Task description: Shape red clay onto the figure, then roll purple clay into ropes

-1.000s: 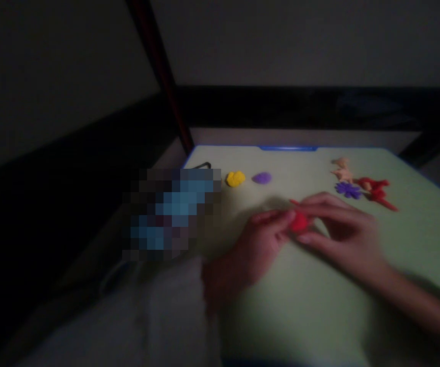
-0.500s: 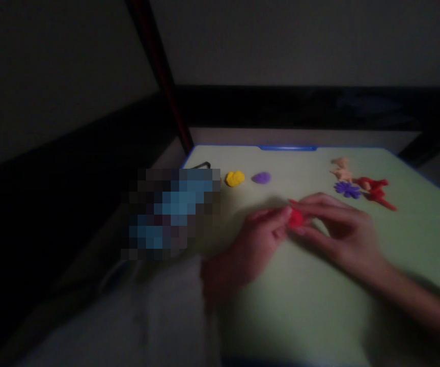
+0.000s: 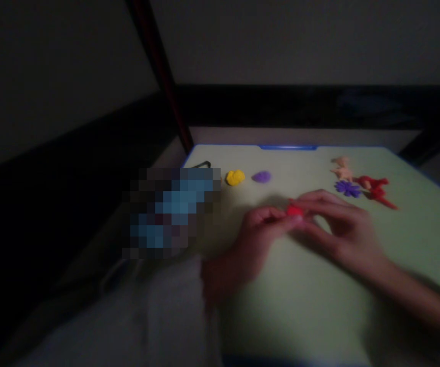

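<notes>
Item: 1 red lump [image 3: 295, 211], small, apparently soft. Location: above the tabletop [image 3: 300, 316], between the fingertips of the left hand [image 3: 256, 242] and the right hand [image 3: 350, 229], touched by both, so neither was nearer. It lay to the right of the left palm and to the left of the right palm. Long axis: could not be told, the fingers covering much of it.

Left hand: grasping the lump, thumb extended across its near side, fingers curled behind.

Right hand: grasping the same lump in a pinch, index finger above and thumb below, a clear gap between these 2 digits towards the palm.

Also listed, beyond the hands: 1 yellow lump [image 3: 235, 178]; 1 purple lump [image 3: 262, 177], just right of it; further right, 1 purple flower-shaped piece [image 3: 348, 189], with peach pieces [image 3: 342, 174] behind and red pieces [image 3: 375, 186] beside it.
</notes>
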`<state>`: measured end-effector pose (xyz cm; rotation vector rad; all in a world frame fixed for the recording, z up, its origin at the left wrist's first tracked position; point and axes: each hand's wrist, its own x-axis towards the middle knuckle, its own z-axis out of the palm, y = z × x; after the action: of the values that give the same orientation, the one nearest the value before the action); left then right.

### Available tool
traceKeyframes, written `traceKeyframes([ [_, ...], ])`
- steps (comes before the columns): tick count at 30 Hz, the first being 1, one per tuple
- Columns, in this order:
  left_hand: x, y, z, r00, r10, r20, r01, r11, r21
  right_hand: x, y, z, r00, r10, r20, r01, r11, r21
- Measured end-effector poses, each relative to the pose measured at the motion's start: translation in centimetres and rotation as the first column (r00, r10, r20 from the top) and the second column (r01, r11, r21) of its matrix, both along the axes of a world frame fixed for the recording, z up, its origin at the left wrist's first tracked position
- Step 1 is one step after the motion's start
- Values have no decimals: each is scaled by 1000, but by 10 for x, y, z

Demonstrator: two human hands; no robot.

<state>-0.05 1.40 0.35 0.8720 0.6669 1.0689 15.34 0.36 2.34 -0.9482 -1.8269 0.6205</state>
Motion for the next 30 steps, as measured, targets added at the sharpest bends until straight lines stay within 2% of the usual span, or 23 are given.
traceKeyframes([
  [5, 1, 3, -7, 1000, 8, -12, -7, 1000, 27, 0, 0, -1, 999, -11, -37, 12, 1000, 6],
  [8, 0, 3, -9, 998, 26, -57, -23, 998, 53, 0, 0, 0, 1000, -29, -9, 29, 999, 32],
  [11, -1, 2, -8, 996, -8, -89, 12, 999, 48, 0, 1, 1, 999, -35, 23, 34, 999, 38],
  [22, 0, 2, -8, 1000, 0, -15, 1, 997, 72, -2, -1, -1, 998, 24, -50, -26, 999, -24],
  [27, 0, 0, -5, 998, 44, -51, -41, 998, 55, -1, 0, 1, 993, -118, -19, 118, 993, 25],
  [30, 0, 0, -3, 998, 40, -52, -36, 997, 75, -3, -1, 6, 991, -131, -14, 130, 991, -37],
])
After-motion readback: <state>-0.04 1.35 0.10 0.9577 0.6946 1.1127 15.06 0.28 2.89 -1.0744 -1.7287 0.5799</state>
